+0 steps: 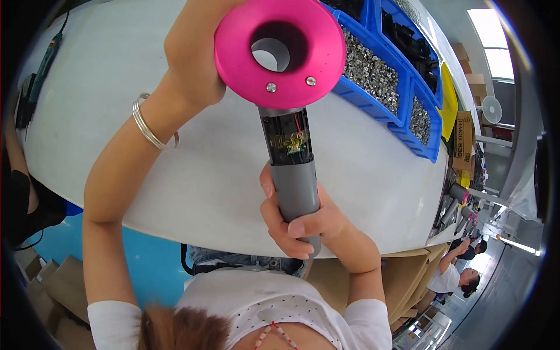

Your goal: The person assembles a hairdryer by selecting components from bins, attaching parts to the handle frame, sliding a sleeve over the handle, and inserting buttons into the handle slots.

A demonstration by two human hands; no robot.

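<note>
A hair dryer with a round pink head (279,87) and a hole through its middle is held up over the white table. Two silver buttons sit on the near side of the pink ring. Between the head and the grey handle sleeve (296,181), a dark section with a small circuit board (296,143) and thin wires lies exposed. My right hand (303,224) is closed around the lower part of the sleeve. My left hand (195,49) holds the pink head from its left side; its fingers are mostly hidden behind the head and past the top edge.
Blue bins (373,105) at the far right hold many small silver parts and black parts. A dark teal power screwdriver (49,52) lies at the left table edge. Cardboard boxes (464,140) and other people (449,277) appear to the right. Another person's arm shows far left.
</note>
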